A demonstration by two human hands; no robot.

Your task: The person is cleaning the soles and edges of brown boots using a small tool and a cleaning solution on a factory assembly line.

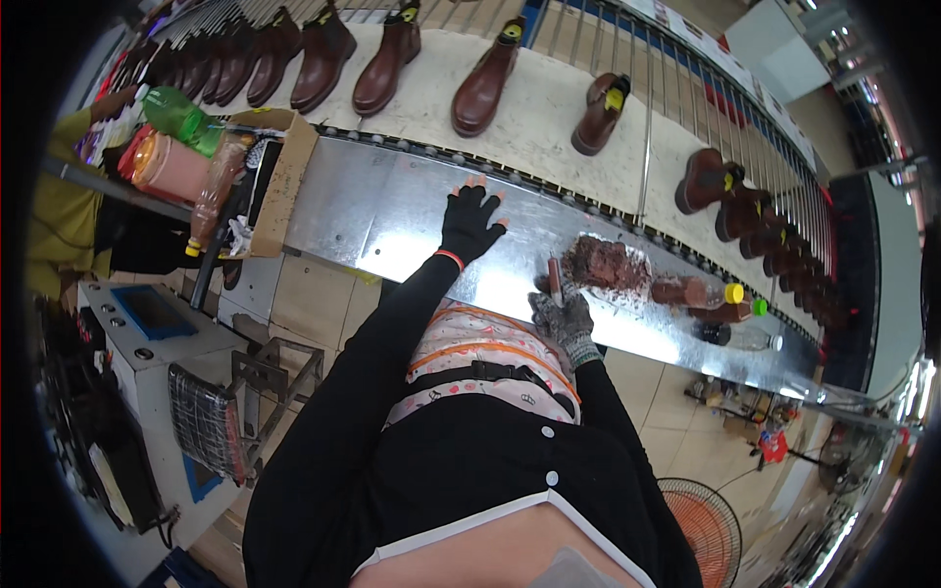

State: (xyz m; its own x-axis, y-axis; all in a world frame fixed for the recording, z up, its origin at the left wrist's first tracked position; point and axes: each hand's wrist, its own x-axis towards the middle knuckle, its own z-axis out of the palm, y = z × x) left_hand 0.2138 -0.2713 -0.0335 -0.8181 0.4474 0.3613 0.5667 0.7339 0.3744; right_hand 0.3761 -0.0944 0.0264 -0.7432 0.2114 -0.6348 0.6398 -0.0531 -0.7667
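My left hand [472, 223], in a black fingerless glove with a red band at the wrist, rests on the metal worktop with its fingers spread and nothing in them. My right hand [566, 321], in a grey knit glove, is closed around a slim reddish-brown stick-like tool [555, 274] that points away from me. The tool's lower end is hidden in the glove, so its kind is unclear. Just right of it lies a crumbly brown mass [606, 265] on the worktop. Brown ankle boots [487, 88] stand on the conveyor beyond my hands.
The metal worktop [392, 211] runs along the pale conveyor belt [431, 122]. Bottles of brown liquid [686, 291] and a clear bottle [753, 338] lie at right. A cardboard box [284, 186] with bottles stands left, near another person's sleeve [64, 186]. A fan [698, 534] is lower right.
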